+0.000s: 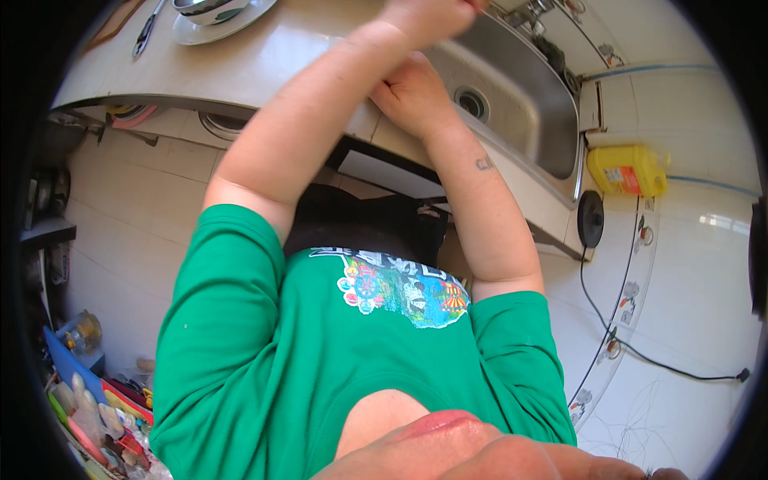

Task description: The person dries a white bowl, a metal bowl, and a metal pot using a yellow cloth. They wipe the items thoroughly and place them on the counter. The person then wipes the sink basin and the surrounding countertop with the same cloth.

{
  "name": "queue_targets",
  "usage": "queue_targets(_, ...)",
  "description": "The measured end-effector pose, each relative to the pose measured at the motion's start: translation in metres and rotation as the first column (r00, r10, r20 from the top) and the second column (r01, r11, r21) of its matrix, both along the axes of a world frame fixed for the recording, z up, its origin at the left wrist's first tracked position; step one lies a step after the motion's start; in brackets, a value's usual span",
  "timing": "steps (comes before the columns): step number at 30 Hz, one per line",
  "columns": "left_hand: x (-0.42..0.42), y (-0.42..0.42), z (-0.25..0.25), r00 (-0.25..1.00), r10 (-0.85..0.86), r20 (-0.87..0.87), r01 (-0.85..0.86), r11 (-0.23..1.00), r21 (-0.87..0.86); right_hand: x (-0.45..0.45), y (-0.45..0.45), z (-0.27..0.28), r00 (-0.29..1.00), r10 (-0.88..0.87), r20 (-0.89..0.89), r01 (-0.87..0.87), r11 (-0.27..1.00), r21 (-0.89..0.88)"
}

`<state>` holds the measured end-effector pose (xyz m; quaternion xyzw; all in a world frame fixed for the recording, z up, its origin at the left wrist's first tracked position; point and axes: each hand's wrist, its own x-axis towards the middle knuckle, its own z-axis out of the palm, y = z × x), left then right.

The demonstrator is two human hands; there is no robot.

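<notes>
My left hand [433, 21] is at the top edge of the picture, over the near left part of a stainless steel sink [549, 129]. It is blurred and partly cut off; a small reddish patch shows at its fingertips, too unclear to name. Beneath the left forearm, my right hand [417, 96] is curled at the border between the countertop [288, 54] and the sink. Its fingers are partly hidden, and whether it holds anything cannot be seen. The sink's drain [472, 103] lies to its right.
A patterned bowl [210, 11] sits on a white plate [225, 30], beside a dark-handled utensil [144, 36]. A faucet [531, 12] is behind the sink. Past its right end are a yellow plastic jug [627, 170] and a round black corded base [591, 219]. Dishes [221, 125] lie under the counter.
</notes>
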<state>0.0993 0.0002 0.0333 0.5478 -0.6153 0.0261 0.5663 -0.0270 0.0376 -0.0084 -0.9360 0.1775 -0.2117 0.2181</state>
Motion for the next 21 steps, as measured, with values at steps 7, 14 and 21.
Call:
queue_targets(7, 0.023, 0.042, -0.050, 0.990, 0.139, 0.015, -0.138, 0.951, 0.278, -0.069, 0.007, -0.002, 0.992, -0.035, 0.118, 0.047, 0.994, -0.100)
queue_targets(14, 0.001, 0.052, -0.065, 0.979, 0.133, 0.153, -0.154, 0.980, 0.128, -0.190, -0.032, 0.000, 0.990, -0.124, 0.069, 0.126, 0.992, -0.012)
queue_targets(21, -0.015, 0.048, -0.062, 0.933, 0.067, 0.353, -0.119, 0.985, 0.128, -0.201, -0.029, -0.005, 0.976, -0.173, 0.131, 0.163, 0.983, 0.085)
